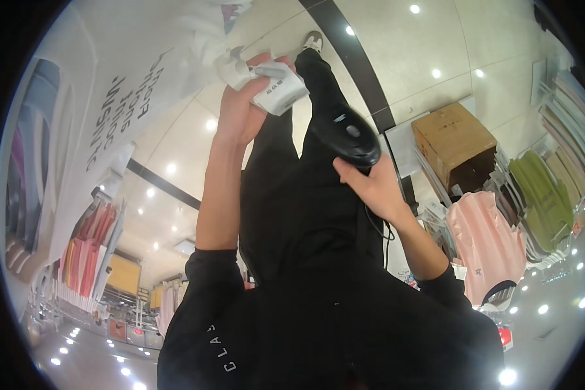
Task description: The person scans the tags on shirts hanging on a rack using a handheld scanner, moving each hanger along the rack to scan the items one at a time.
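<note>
My left hand [244, 107] pinches the white label [283, 94]; my right hand [380, 188] grips the black handheld scanner [348, 136], its long axis slanting toward the label.

Left hand [242, 109] holds a white printed tag [281, 94]; right hand [378, 187] grips a black handheld device [346, 140]. A cardboard box [452, 138] and pink garment [481, 244] are at right.

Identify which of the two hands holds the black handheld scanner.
The right hand: it grips the black handheld scanner, whereas the left hand holds a white printed tag.
</note>
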`<state>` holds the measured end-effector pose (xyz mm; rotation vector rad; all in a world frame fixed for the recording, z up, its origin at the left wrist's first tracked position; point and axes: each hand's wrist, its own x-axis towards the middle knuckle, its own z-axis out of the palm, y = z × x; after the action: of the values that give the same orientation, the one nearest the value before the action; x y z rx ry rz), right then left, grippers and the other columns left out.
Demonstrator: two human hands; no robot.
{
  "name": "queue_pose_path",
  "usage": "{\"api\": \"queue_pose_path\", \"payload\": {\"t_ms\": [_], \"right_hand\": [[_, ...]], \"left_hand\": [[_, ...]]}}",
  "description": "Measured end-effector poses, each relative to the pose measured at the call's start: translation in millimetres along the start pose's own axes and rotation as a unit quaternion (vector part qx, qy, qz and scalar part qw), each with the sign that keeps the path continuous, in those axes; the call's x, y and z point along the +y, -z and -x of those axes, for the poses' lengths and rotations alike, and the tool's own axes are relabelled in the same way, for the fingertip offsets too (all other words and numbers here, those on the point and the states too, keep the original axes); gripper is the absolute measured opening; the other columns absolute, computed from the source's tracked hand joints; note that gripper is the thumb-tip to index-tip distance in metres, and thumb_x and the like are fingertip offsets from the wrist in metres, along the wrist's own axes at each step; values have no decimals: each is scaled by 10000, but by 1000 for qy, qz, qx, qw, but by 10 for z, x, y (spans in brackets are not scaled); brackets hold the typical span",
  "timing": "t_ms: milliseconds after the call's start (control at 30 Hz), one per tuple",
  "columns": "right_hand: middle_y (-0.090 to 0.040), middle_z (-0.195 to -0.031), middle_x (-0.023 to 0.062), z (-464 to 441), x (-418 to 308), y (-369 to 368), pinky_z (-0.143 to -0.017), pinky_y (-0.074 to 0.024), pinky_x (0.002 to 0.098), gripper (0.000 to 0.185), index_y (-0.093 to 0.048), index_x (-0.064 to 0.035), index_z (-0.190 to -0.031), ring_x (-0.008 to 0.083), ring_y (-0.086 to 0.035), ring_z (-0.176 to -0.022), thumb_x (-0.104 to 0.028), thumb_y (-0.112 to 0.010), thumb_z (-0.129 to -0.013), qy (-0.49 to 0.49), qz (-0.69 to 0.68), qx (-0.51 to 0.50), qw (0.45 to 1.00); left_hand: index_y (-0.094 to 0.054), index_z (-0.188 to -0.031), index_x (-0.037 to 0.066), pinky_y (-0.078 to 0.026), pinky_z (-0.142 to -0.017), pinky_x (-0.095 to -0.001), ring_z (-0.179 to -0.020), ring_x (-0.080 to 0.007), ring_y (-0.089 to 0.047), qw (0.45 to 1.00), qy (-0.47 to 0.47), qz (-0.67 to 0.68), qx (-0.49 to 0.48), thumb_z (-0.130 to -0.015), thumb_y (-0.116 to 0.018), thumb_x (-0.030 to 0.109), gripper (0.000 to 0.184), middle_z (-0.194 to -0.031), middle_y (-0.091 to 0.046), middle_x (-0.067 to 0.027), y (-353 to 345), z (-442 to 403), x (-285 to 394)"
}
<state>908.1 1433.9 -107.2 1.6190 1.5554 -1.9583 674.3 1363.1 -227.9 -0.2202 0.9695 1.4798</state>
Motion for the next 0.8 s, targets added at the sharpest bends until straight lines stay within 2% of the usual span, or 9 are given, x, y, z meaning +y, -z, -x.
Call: {"api": "queue_pose_path", "payload": {"t_ms": [167,233,267,333,467,533,733,767,800], "right_hand": [[-719,-946,147,19,-183,-113,-802,-526,326,421,-590,32,-1233,185,-691,-847,-124,-721,-865,-21,45,-49,998],[-718,-934,161,-7,-186,-151,-799,-530,341,430,-580,30,-1247,233,-706,-841,-128,-708,-868,-17,37,-34,999],[-718,-934,161,-21,-162,-167,-799,-530,341,430,-580,30,-1247,233,-706,-841,-128,-708,-868,-18,36,-35,999],[-677,-770,57,-38,-98,-206,-622,-518,290,244,-611,24,-1053,124,-653,-640,-143,-705,-902,30,25,-14,999],[-671,-765,50,-18,-121,-215,-622,-520,287,254,-604,20,-1079,119,-656,-647,-135,-700,-903,15,40,-22,999],[-716,-919,177,-13,-165,-215,-797,-535,359,439,-570,23,-1262,304,-720,-856,-150,-692,-877,-20,41,-52,998],[-707,-894,188,-11,-180,-276,-785,-535,368,416,-581,24,-1234,326,-717,-848,-151,-687,-872,-13,35,-34,999],[-707,-894,188,-14,-187,-286,-785,-535,368,416,-581,24,-1234,326,-717,-848,-151,-687,-872,-13,35,-34,999],[-690,-834,133,-23,-194,-293,-702,-522,336,322,-601,24,-1143,232,-685,-746,-137,-691,-879,1,45,-20,999]], "left_hand": [[-416,-1410,-11,-450,-1103,-513,-1273,-435,-559,1000,17,9,5,-915,-487,8,501,-1416,-509,-286,-51,-8,16],[-276,-1459,-69,-506,-1031,-514,-1191,-442,-613,1000,24,10,10,-922,-500,36,592,-1391,-514,-297,-68,-34,30],[-276,-1459,-69,-506,-1031,-514,-1191,-442,-613,1000,25,9,12,-922,-500,36,592,-1391,-514,-297,-59,-45,27],[-272,-1461,-65,-512,-1023,-530,-1181,-448,-618,999,35,13,9,-923,-496,42,592,-1396,-506,-297,-25,-62,20],[-407,-1421,26,-502,-1049,-525,-1206,-463,-601,998,48,17,25,-964,-462,48,461,-1443,-483,-277,-7,-63,11],[-409,-1430,40,-517,-1032,-524,-1195,-458,-610,999,49,-5,25,-973,-472,55,462,-1438,-493,-272,-5,-59,15],[-409,-1447,42,-530,-1016,-512,-1186,-431,-626,997,44,-44,37,-988,-459,50,462,-1402,-548,-247,3,-72,9],[-409,-1447,42,-530,-1016,-512,-1186,-431,-626,997,44,-43,38,-988,-459,50,462,-1402,-548,-247,14,-77,6],[-363,-1454,0,-535,-997,-498,-1148,-399,-644,997,37,-54,35,-980,-463,48,487,-1380,-556,-247,23,-82,2]]}}
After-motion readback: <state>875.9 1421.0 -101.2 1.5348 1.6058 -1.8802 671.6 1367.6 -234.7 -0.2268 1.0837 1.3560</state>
